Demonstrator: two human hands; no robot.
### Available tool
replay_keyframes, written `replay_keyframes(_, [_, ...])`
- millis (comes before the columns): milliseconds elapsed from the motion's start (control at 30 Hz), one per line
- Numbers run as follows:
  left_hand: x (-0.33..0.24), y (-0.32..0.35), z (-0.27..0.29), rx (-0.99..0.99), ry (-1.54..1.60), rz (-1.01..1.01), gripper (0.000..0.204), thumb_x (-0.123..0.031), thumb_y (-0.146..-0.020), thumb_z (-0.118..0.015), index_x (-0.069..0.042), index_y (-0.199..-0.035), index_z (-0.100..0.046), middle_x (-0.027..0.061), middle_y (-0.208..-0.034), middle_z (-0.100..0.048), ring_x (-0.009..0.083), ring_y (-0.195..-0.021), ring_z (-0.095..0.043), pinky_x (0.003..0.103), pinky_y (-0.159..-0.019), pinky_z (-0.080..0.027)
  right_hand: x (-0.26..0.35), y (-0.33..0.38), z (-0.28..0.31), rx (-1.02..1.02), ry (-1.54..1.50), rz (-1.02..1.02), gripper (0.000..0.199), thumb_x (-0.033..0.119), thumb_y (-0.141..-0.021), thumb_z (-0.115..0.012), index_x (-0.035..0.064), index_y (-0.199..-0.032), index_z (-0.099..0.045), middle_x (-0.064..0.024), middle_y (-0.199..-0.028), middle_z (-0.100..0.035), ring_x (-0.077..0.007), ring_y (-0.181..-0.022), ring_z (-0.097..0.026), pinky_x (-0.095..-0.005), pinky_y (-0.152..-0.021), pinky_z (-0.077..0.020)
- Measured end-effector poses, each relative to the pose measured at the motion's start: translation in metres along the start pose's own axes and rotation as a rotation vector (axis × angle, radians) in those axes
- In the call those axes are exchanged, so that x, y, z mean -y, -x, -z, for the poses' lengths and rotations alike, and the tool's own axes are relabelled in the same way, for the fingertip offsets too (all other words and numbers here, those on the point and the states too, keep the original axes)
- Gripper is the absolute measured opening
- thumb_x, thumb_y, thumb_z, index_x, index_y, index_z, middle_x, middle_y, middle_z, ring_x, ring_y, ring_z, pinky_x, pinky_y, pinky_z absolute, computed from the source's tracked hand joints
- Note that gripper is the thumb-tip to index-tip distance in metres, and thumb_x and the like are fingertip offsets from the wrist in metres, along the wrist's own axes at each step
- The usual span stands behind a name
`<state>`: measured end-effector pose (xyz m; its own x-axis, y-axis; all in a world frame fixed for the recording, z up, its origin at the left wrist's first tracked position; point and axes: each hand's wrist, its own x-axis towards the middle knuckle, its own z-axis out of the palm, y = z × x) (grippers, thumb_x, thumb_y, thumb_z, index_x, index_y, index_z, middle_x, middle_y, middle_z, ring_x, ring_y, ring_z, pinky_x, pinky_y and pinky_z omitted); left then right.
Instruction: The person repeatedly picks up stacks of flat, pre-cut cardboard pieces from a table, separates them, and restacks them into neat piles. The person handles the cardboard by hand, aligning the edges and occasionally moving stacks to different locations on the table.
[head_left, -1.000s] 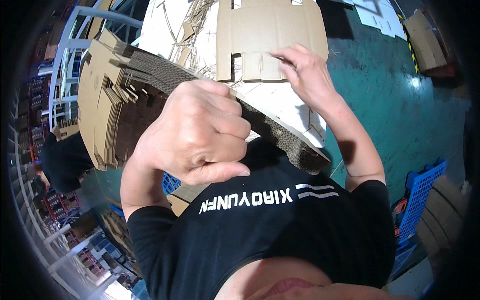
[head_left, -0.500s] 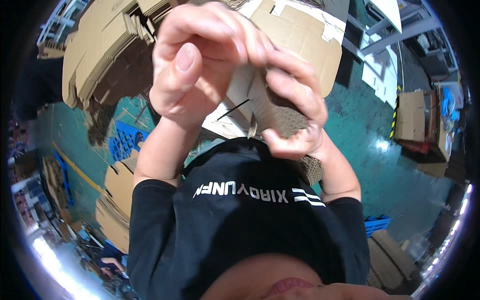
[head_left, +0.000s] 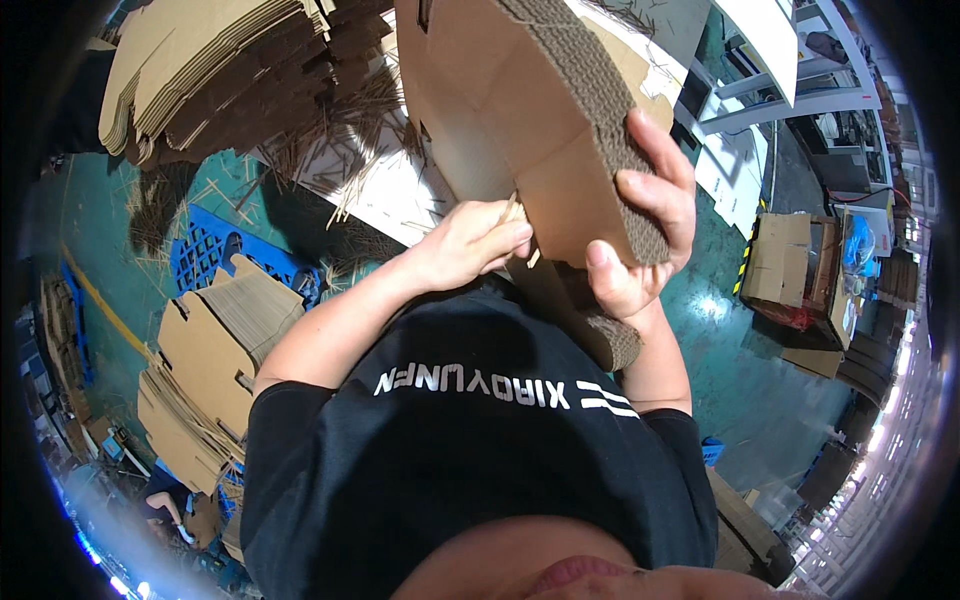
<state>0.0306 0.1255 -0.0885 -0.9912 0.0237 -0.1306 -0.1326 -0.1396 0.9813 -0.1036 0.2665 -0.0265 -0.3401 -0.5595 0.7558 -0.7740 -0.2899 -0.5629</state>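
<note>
Head view, left to right: flat brown cardboard blanks (head_left: 215, 350) are piled at the left edge on a blue pallet (head_left: 215, 255), with bare green floor (head_left: 745, 370) only at the right. The left hand (head_left: 470, 245) is pinched on a thin strip at the bundle's lower edge. A thick stack of corrugated sheets (head_left: 540, 130), rough fluted edge showing, is held up at upper centre. The right hand (head_left: 640, 235) is clamped round its edge, thumb underneath.

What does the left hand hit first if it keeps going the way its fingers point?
The left hand points right, into the cardboard stack that the right hand grips. Its fingertips look already at the edge; depth is unclear.
</note>
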Motion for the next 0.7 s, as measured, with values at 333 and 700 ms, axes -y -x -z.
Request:
replay_keyframes(333, [-0.025,0.024,0.009,0.187,-0.539,0.022,0.060,-0.033,-0.073,-0.076,-0.002,-0.117,-0.053,0.0121,-0.093,-0.064,0.0228,-0.080,-0.064,0.033,-0.068,-0.052,-0.003,-0.003,-0.006,-0.101,0.008,0.035,0.044,0.033,-0.075,-0.070,0.0048,-0.107,-0.059,-0.0251,-0.128,-0.051,-0.0338,-0.118,-0.050,-0.0447,-0.101,-0.0371])
replay_keyframes(700, [-0.029,0.016,-0.017,0.632,-0.836,-0.172,0.010,-0.017,-0.079,-0.063,-0.007,-0.080,-0.062,0.0106,-0.075,-0.061,0.0300,-0.075,-0.062,0.035,-0.068,-0.050,-0.010,-0.002,0.004,-0.058,-0.044,0.024,0.051,0.036,-0.073,-0.071,0.0057,-0.112,-0.056,-0.0247,-0.132,-0.047,-0.0315,-0.120,-0.048,-0.0427,-0.102,-0.0358])
